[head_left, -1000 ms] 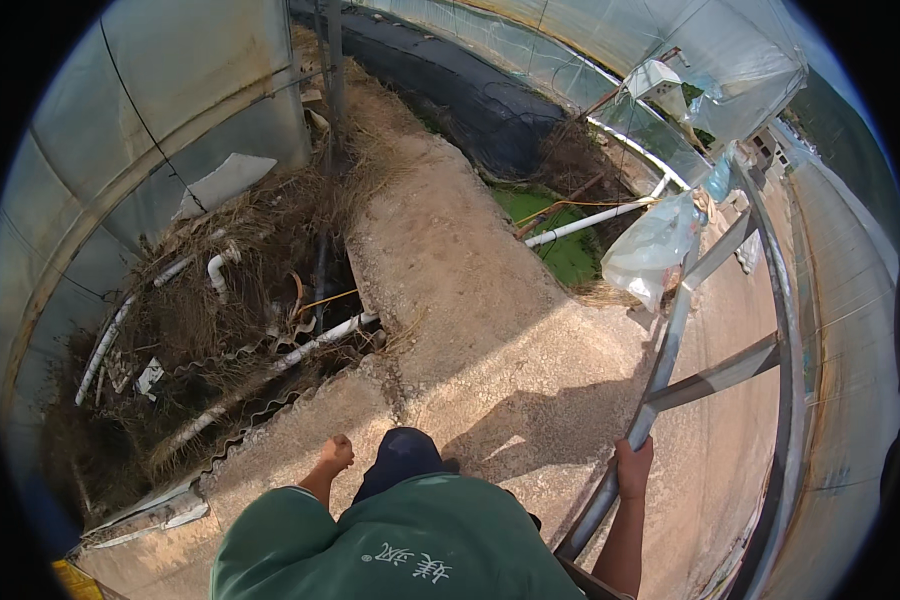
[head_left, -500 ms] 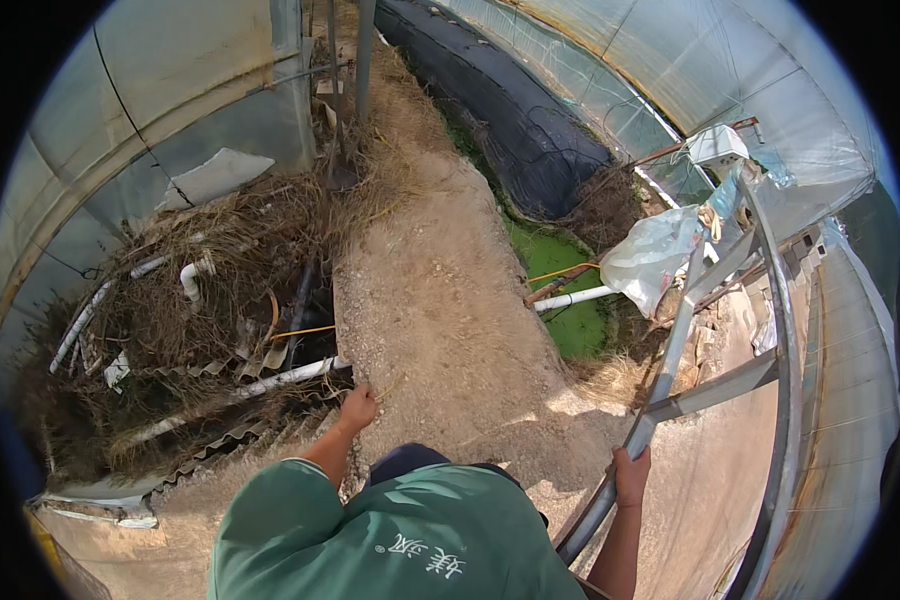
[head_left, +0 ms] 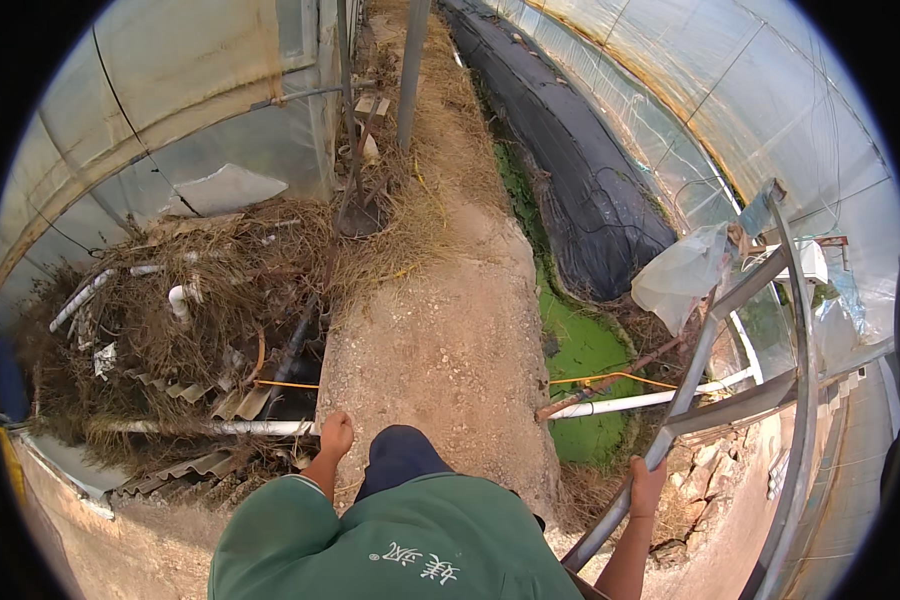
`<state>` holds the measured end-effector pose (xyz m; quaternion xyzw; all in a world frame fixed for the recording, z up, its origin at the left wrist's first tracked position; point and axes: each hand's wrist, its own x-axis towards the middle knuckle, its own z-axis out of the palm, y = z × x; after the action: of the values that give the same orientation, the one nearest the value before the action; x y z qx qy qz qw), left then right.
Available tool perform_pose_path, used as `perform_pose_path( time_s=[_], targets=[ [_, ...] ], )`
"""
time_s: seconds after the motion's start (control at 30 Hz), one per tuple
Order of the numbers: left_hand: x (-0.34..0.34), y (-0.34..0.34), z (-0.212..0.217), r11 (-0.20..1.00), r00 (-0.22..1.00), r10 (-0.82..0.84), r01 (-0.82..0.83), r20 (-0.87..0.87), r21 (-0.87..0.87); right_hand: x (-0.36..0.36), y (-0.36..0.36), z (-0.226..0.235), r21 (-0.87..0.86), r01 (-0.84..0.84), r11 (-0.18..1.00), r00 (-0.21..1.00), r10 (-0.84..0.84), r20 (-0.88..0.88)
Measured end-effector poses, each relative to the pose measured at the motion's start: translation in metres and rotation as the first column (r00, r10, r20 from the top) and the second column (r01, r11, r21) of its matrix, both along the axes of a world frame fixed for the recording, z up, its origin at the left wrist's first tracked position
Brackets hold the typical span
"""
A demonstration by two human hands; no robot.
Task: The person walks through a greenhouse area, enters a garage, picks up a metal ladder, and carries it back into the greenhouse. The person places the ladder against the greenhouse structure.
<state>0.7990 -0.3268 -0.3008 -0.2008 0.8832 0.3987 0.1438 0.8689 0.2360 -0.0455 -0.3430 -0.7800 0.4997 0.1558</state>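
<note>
My right hand (head_left: 647, 482) is wrapped round one rail of a grey, ladder-like metal frame (head_left: 698, 362) at my right side. The frame has two long rails joined by crossbars and reaches away from me. Around its far end is a crumpled clear plastic sheet (head_left: 682, 277); whether it is fixed to the frame I cannot tell. My left hand (head_left: 337, 434) hangs low on the left, fingers curled into a fist, with nothing visible in it. Just beyond that fist, a white pipe (head_left: 255, 427) ends at the path's edge.
A dirt path (head_left: 425, 330) runs ahead. Dry brush (head_left: 220, 290) and broken corrugated sheets lie left; green-covered water (head_left: 575, 345) and black sheeting (head_left: 580, 160) lie right. A white pipe (head_left: 660, 400) and an orange line cross the water. A metal post (head_left: 412, 75) stands ahead.
My view has moved forward along the path, and the brush and the water have come nearer. My right hand still grips the frame, which has travelled with me. My left hand stays closed.
</note>
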Motion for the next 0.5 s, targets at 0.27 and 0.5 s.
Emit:
perform_pose_path(
  time_s=[0.27,0.5],
  targets=[
    [-0.128,0.027,-0.068,0.995,0.993,0.087,-0.083,0.078,-0.05,-0.287,0.017,0.015,0.045,-0.089,0.995,0.988,0.083,0.129],
    [-0.393,0.05,-0.052,0.982,0.981,0.19,-0.189,0.038,-0.018,-0.523,0.046,-0.008,-0.066,-0.18,0.981,0.98,0.185,0.079]
  ],
)
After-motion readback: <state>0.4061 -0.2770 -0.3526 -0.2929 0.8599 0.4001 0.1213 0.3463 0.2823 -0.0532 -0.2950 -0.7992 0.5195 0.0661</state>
